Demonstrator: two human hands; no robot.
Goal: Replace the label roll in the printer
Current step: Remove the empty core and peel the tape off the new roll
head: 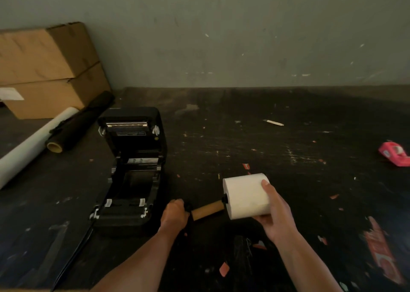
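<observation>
Label roll (pixel 245 195), white and full, sits in the right hand (pixel 274 214) just right of the printer (pixel 131 172), held above the dark, scuffed counter (pixel 288 149). The right hand's fingers (pixel 265 184) are clamped on the roll, the thumb pressed on its upper side and the rest cupping it from below. A brown cardboard core (pixel 208 209) on a black spindle (pixel 224 199) runs from the roll's left face to the left hand (pixel 175 214); the spindle's tip is at the centre hole of the roll. The left hand's fingers are closed around the black end piece of the spindle, knuckles up.

The printer is black and stands open, its lid tilted back so that the metal print bar shows at the top; the roll bay below it is bare and dark. A black cable (pixel 73 260) leaves the printer's near left corner toward the lower edge of the view.

At far left two brown cardboard boxes (pixel 44 69) are stacked against the grey-green wall (pixel 221 36). In front of them lie a long white roll (pixel 33 145) and a black roll (pixel 82 123), side by side and touching. A pink tape dispenser (pixel 395 154) rests near the right edge, well apart from the hands. Small scraps of red and white paper are scattered over the counter
</observation>
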